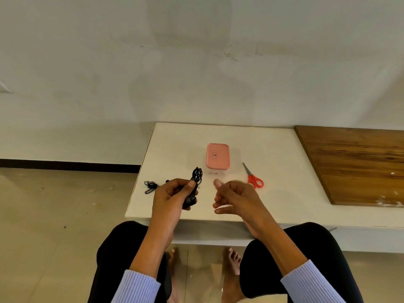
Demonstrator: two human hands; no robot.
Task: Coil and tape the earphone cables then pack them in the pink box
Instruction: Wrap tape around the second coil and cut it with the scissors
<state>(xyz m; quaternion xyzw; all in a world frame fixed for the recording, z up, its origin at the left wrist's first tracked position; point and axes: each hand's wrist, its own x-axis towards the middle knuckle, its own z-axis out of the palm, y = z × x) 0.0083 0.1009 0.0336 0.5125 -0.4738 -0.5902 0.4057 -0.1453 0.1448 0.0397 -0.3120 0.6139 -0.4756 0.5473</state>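
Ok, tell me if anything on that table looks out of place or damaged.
Nothing looks damaged or spilled. One small thing: the loose black cable lies right at the table's left edge, where it could slip off. The pink box is shut and the scissors lie flat.
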